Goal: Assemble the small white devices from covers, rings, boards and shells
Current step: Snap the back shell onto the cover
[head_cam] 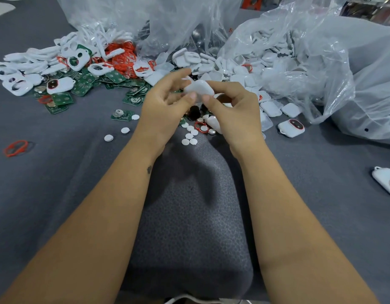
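Smooth rounded white plastic shell (199, 88), pinched between curled fingers of left hand (165, 108) and right hand (235, 113), above grey textured mat (189, 227).

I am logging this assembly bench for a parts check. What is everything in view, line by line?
white piece: one, white, pinched between both hands
covers: many, white, heap at far left
circuit boards: many, green, spread below the covers
rings: a pile, red, far centre-left
loose ring: one, red, alone at left
shells: many, white, spilling from the right bag
discs: about ten, white, scattered under the hands
assembled devices: two, white, right side
plastic bags: at least two, clear, far side
table: one, grey
left hand: one, centre
right hand: one, centre
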Demonstrator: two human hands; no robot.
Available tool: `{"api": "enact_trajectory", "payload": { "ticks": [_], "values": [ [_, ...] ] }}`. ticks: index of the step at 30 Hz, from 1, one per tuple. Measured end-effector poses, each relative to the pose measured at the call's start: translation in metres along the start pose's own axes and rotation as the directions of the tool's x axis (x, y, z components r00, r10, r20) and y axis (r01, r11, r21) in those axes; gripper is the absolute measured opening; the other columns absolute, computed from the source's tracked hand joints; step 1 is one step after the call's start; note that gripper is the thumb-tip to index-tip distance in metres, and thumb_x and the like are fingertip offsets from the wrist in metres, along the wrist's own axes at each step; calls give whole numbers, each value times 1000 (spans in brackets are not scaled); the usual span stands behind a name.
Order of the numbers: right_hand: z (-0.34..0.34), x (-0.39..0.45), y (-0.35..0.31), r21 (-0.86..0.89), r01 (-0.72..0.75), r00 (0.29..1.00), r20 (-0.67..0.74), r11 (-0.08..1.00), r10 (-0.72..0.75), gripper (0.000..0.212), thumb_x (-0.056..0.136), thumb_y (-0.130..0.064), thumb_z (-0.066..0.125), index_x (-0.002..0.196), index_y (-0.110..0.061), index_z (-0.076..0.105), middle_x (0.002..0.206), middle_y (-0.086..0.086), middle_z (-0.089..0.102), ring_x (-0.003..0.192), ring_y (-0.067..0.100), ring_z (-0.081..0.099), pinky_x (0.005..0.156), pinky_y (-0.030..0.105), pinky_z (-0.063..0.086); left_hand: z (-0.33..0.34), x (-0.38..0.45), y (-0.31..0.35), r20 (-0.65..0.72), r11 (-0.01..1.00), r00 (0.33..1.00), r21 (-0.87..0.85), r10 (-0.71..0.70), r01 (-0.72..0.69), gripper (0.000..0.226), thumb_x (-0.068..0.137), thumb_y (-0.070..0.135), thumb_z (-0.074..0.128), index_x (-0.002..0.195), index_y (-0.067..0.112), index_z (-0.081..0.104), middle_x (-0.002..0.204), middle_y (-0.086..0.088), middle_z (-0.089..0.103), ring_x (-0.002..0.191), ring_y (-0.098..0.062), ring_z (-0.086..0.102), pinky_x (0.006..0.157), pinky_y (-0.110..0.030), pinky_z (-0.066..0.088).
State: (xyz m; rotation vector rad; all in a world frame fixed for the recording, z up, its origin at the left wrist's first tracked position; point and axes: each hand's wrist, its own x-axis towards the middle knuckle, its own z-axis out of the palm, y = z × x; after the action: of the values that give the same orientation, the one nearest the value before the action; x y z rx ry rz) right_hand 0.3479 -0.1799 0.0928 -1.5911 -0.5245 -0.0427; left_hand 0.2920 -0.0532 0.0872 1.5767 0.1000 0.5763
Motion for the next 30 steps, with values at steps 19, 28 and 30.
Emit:
{"api": "enact_trajectory", "payload": {
  "ticks": [19, 28, 30],
  "values": [
    [2, -2, -1, -3, 22, 1000, -3, 1000, -22, 19, 87, -8, 67, 84, -26, 74, 87, -2, 71, 91, 16, 67, 88, 38, 54, -2, 0, -3, 4, 1000, 1000, 1, 5, -5, 12, 95, 8, 60, 96, 18, 67, 83, -3, 68, 72, -7, 68, 61, -19, 56],
    [3, 1, -4, 252, -318, 948, 104, 914, 301, 26, 99, -28, 52, 96, -9, 69, 73, 7, 63, 56, 19, 58, 51, 28, 46, -1, 0, -2, 40, 984, 995, -155, 90, -83, 18, 91, -7, 57, 101, 6, 64, 101, 0, 71, 95, -10, 66, 86, -23, 50],
    [3, 0, -4, 319, -289, 957, 117, 903, 265, 15, 96, -14, 57, 102, -5, 67, 77, 10, 63, 58, 18, 59, 53, 28, 48, 0, -1, -1, 36, 987, 998, -151, 55, -49, 20, 89, -11, 57, 99, 4, 65, 108, -6, 69, 100, -11, 66, 87, -22, 50]
  ]
}}
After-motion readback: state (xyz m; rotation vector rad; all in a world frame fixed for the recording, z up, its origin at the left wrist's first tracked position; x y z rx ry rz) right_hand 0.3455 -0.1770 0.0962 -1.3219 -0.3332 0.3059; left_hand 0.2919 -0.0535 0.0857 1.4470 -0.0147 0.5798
